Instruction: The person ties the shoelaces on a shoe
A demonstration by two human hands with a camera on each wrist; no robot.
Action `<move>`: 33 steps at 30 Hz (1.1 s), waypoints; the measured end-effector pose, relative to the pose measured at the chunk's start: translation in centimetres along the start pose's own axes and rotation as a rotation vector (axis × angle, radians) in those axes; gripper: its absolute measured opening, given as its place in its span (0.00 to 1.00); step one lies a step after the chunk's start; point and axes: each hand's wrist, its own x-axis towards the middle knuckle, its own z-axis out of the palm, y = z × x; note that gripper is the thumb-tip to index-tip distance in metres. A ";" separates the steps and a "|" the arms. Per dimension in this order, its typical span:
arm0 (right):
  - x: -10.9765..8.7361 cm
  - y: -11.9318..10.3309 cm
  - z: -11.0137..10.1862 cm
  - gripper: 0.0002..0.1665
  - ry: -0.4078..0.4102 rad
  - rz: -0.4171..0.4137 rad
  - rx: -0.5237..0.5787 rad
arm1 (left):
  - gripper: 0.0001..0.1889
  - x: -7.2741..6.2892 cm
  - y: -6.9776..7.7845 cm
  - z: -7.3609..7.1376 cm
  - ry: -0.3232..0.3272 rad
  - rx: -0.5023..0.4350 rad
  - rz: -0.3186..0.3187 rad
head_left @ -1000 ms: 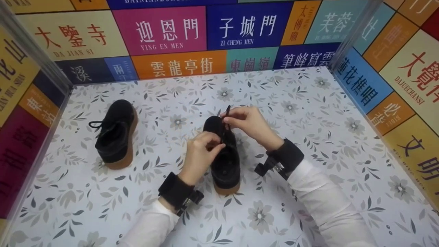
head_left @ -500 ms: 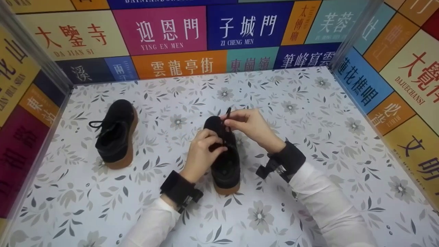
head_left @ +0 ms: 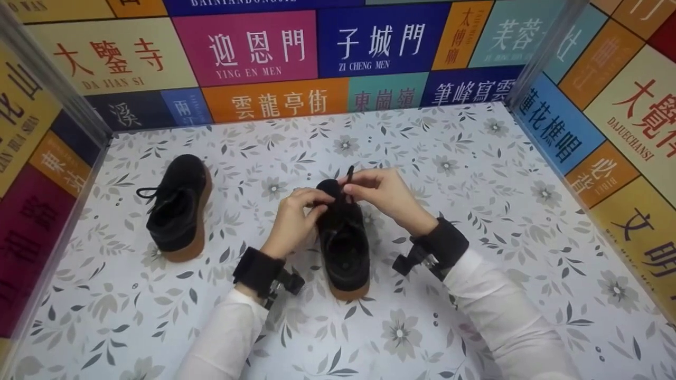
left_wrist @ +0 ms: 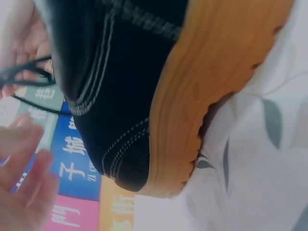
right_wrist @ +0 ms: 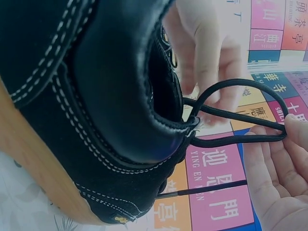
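White desk (head_left: 459,140) with grey floral print, boxed on 3 sides by multicoloured lettered panels (head_left: 245,47); back edge meets panels, front edge out of frame. 2 black shoes with tan soles, toes toward the back: idle shoe (head_left: 182,211) nearer the left panel, laced shoe (head_left: 346,240) mid-desk between the hands. Right hand (head_left: 388,195) pinches looped black lace (right_wrist: 226,140); left hand (head_left: 294,219) by the toe, thumb and fingers apart, can't tell if touching. Surface stretches between shoes and, wider, toward the right panel.

Wht floral surface (head_left: 422,134), blk shoe (head_left: 194,187) L, 2nd shoe (head_left: 346,274) ctr
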 end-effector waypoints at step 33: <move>-0.5 0.0 0.4 0.11 0.050 0.040 0.140 | 0.07 1.6 -1.8 -0.9 -0.249 -0.129 -0.069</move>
